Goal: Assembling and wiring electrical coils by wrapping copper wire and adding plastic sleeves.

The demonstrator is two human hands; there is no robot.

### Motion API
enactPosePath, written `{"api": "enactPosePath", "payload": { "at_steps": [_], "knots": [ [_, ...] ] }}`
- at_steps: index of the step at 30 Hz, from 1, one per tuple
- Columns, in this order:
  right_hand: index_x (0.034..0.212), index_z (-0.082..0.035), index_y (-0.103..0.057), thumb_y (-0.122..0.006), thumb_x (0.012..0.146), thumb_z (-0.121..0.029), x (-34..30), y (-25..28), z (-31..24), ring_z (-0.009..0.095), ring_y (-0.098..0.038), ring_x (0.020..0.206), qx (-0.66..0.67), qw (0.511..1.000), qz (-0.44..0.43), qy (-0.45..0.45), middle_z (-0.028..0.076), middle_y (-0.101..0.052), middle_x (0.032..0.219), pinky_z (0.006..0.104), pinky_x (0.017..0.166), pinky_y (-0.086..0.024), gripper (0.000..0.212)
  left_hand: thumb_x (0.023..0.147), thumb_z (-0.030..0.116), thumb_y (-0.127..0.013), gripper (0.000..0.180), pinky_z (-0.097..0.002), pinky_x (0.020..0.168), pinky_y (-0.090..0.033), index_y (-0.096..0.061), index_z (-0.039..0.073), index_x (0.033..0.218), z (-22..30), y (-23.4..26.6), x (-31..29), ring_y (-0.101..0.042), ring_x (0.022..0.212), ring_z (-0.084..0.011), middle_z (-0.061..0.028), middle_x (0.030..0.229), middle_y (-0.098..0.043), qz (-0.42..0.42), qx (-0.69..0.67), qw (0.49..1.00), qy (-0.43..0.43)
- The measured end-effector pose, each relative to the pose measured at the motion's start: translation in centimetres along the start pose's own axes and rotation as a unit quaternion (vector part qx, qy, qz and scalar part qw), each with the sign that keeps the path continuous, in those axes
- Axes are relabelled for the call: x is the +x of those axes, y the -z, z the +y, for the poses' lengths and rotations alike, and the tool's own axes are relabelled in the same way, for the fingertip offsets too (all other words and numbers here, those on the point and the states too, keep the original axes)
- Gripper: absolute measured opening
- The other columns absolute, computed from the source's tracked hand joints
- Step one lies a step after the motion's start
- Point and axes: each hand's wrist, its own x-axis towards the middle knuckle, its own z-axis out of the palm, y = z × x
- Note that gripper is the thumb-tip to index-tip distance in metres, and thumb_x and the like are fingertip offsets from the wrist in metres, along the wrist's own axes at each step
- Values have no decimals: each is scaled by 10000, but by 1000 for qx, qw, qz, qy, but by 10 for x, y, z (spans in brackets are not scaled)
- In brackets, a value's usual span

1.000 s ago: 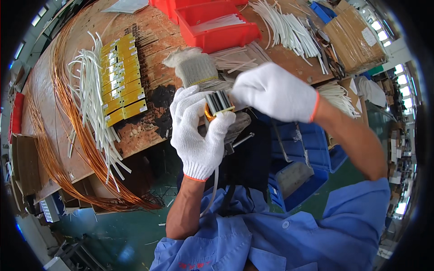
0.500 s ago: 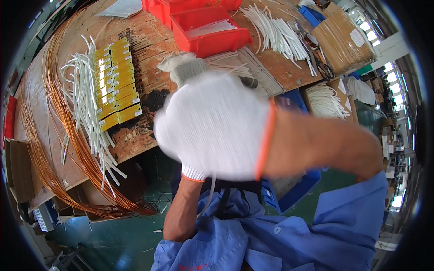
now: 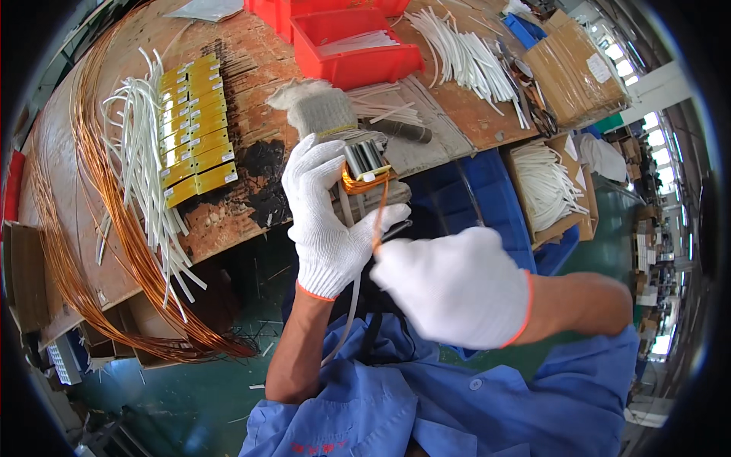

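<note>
My left hand (image 3: 327, 221), in a white knit glove, is curled around the side of a copper wire coil (image 3: 356, 181) with dark cylindrical cores (image 3: 366, 158). A strand of copper wire (image 3: 382, 207) runs down from the coil past my left thumb. My right hand (image 3: 457, 286), gloved too and smeared by motion, is closed on the lower part of that strand; its fingertips are blurred. From the coil side a pale flat sleeve (image 3: 352, 305) hangs below my left hand to my lap. A dark rod end (image 3: 397, 228) shows beside the left thumb.
White tubes (image 3: 145, 145) and yellow taped pieces (image 3: 199, 137) lie on the worn bench beside long copper wires (image 3: 114, 175). A red bin (image 3: 358, 65) stands behind. On the right are a blue crate (image 3: 487, 198), a box of white tubes (image 3: 544, 186) and a carton (image 3: 575, 68).
My right hand has swung down and to the right, from in front of my left hand. The coil, the copper strand and my left hand now show.
</note>
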Motion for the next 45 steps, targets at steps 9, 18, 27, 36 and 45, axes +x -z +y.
{"api": "enactPosePath", "payload": {
  "at_steps": [9, 18, 27, 36, 45],
  "knots": [
    [883, -33, -824, -752, 945, -257, 163, -1, 127, 377, -790, 838, -108, 924, 55, 363, 128, -802, 861, 485, 775, -644, 243, 843, 235, -1002, 512, -494, 1191, -494, -731, -9, 1202, 16, -11, -8, -604, 1438, -392, -215, 1497, -632, 46, 0, 991, 129],
    [1122, -43, -737, -746, 950, -142, -13, -7, 14, 270, -709, 653, 44, 999, -4, -5, 85, -686, 860, 395, 551, -554, 198, 684, 242, -1090, 837, -547, 1230, -460, -574, 14, 1304, 4, -4, -4, -526, 1478, -449, -218, 1472, -577, 1, 51, 999, -6],
    [944, -57, -845, -790, 908, -219, 168, -1, 102, 360, -814, 871, -136, 945, 8, 297, 173, -802, 868, 491, 788, -653, 175, 770, 221, -1048, 637, -458, 1151, -509, -639, 3, 1208, 5, -22, -18, -611, 1380, -366, -195, 1431, -615, 100, 5, 985, 143],
    [1046, -89, -734, -723, 930, -122, -19, -15, 22, 247, -718, 698, 42, 999, 6, 7, 82, -652, 845, 403, 568, -556, 121, 679, 269, -1104, 862, -558, 1215, -457, -570, 21, 1309, 6, -4, -9, -519, 1455, -461, -228, 1442, -564, 17, 30, 999, 3],
    [824, -47, -811, -806, 790, -238, 160, 18, 54, 348, -788, 793, -73, 984, -47, 158, 146, -768, 853, 475, 705, -650, 194, 796, 212, -1028, 582, -413, 1052, -507, -669, 23, 1214, 11, -20, -21, -616, 1242, -280, -164, 1472, -610, 102, 71, 980, 158]
  ]
}}
